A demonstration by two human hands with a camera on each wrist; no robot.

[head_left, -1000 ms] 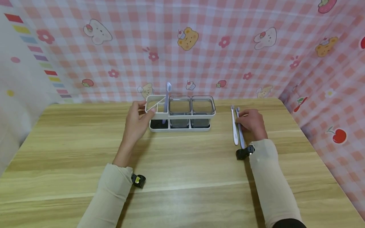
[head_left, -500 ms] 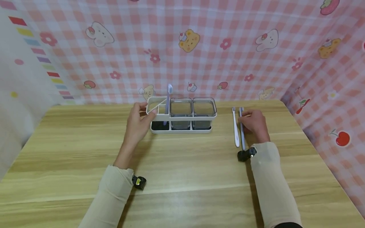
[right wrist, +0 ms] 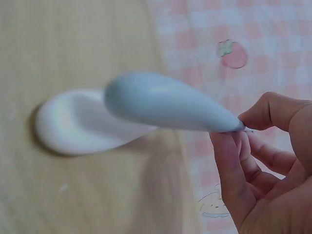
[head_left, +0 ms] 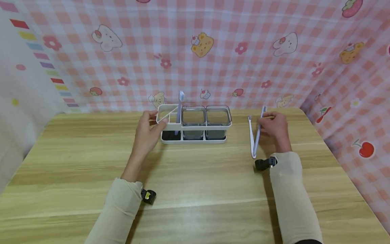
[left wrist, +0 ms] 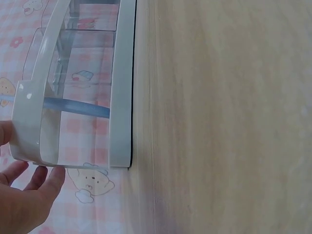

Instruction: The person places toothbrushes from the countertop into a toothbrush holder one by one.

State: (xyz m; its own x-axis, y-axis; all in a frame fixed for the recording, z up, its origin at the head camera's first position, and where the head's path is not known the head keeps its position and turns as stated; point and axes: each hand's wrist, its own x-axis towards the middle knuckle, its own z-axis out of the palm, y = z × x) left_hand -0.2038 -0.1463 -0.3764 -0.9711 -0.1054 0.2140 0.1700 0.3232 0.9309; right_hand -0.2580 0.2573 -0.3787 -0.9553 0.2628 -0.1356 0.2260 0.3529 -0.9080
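My left hand (head_left: 147,130) grips the left end of a white toothbrush holder (head_left: 201,127), thumb on its upper rim and fingers round the side. A purple-blue toothbrush (head_left: 178,110) stands upright in one of its divided slots, bristles up. To the right, my right hand (head_left: 275,127) pinches a blue-grey toothbrush (right wrist: 161,100) between thumb and fingers. This toothbrush is tilted and, in the right wrist view, its handle end is raised off the table. Just beneath it a white toothbrush (head_left: 251,139) lies flat on the table, its handle partly covered in that view.
Two clear square cups (head_left: 193,116) sit in the holder's middle and right places. The wooden table (head_left: 195,189) meets a pink checked cloth (head_left: 182,44) close behind the holder. More of this cloth hangs on the right side.
My right hand has picked up the blue-grey toothbrush, which has gone from lying beside the white one to tilted above it. The left hand keeps its hold on the holder.
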